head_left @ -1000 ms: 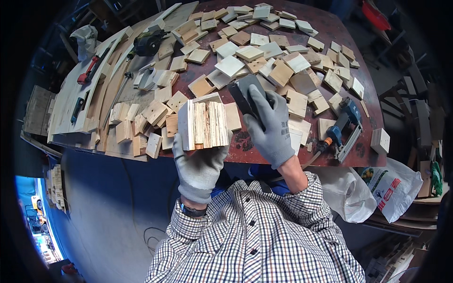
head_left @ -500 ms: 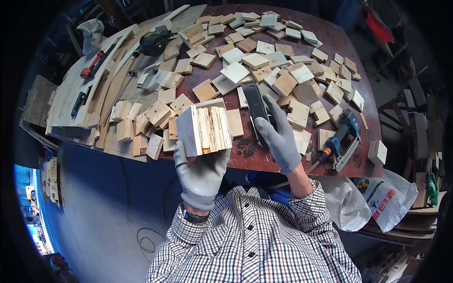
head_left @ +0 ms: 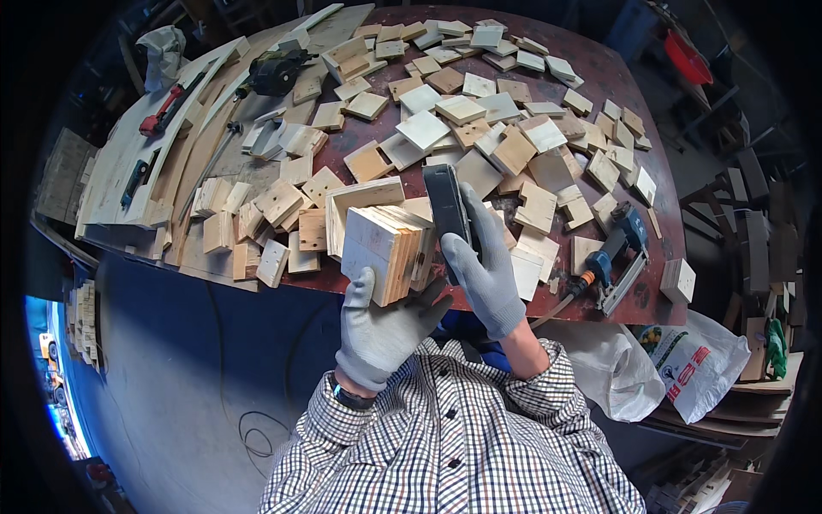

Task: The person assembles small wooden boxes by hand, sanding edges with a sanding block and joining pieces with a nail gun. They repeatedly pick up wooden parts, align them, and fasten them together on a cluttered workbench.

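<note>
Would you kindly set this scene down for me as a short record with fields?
Left hand: gloved, holding a stack of wooden blocks
Right hand: gloved, gripping a long dark block, exact kind unclear
Table: dark red, strewn with small wooden pieces
Tool at table's right: blue power tool
Tool at far left: red-and-black tool, lying on pale boards
Below right table edge: white bags

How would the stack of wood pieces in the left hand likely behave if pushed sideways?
The stack of wood pieces would probably slide apart, since separate layers show and no band is visible. Its flat faces and square corners suggest it wouldn't roll. It might tip, as the left hand supports it near its lower end.
</note>
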Demonstrator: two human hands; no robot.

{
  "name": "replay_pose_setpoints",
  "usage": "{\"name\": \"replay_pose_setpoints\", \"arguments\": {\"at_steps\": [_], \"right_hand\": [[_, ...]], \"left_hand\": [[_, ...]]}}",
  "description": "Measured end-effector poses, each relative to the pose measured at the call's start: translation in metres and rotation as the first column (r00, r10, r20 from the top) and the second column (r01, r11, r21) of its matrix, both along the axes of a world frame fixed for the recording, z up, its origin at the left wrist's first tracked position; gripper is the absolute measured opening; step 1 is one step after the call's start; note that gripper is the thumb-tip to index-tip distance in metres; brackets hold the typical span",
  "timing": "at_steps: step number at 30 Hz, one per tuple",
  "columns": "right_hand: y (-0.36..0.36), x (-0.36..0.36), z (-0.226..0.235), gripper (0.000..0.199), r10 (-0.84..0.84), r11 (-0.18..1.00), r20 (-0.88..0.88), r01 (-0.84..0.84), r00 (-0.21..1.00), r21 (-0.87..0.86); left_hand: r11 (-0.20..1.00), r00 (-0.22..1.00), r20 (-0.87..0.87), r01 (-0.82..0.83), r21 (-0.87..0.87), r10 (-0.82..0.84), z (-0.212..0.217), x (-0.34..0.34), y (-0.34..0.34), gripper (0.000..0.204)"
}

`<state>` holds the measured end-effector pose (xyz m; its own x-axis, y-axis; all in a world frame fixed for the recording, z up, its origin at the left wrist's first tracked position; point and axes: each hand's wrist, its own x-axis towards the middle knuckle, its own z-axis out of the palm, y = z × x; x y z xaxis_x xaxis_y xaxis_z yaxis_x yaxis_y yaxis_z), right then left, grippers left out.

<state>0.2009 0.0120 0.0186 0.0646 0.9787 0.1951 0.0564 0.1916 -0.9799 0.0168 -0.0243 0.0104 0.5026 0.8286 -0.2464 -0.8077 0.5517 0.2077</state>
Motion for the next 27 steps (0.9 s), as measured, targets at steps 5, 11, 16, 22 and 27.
{"name": "replay_pose_setpoints", "arguments": {"at_steps": [5,11,16,22,27], "right_hand": [[-0.009,-0.014,0.008,0.073,-0.158,0.964,0.264,0.090,0.951,0.251],[-0.041,-0.031,0.030,0.082,-0.042,0.891,0.466,-0.178,0.884,0.418],[0.004,-0.013,0.028,0.081,-0.293,0.893,0.609,-0.017,0.737,0.450],[-0.002,0.001,0.044,0.082,-0.369,0.841,0.548,0.018,0.751,0.541],[-0.014,-0.015,0.033,0.081,-0.314,0.858,0.643,-0.082,0.699,0.507]], "left_hand": [[0.993,0.996,-0.040,-0.079,0.091,0.083,0.006,0.008,-0.008,0.083],[0.981,0.992,-0.012,-0.119,0.151,0.123,-0.013,-0.007,-0.002,0.067],[0.913,0.863,-0.387,-0.182,0.364,0.326,-0.031,-0.006,-0.003,0.062],[0.910,0.822,-0.429,-0.239,0.338,0.375,-0.032,-0.009,-0.012,0.060],[0.914,0.849,-0.417,-0.168,0.370,0.325,-0.010,-0.009,-0.009,0.067]]}}
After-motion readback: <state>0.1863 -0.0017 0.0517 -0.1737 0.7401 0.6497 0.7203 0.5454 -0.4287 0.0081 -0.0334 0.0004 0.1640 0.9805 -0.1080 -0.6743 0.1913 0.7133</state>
